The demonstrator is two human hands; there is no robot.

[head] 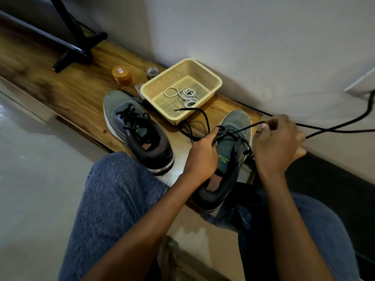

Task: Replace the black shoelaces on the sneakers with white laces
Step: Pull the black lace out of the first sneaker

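Two grey sneakers stand on a low wooden shelf. The left sneaker is laced in black. My left hand grips the right sneaker at its tongue and left side. My right hand pinches the black lace and holds it taut out to the right of the shoe. The lace's other end loops loosely toward the basket. Coiled white laces lie in a yellow mesh basket behind the shoes.
An orange-lidded jar and a small grey roll stand behind the left sneaker. A black stand's foot sits at the far left. A black cable runs along the wall at right. My knees are below.
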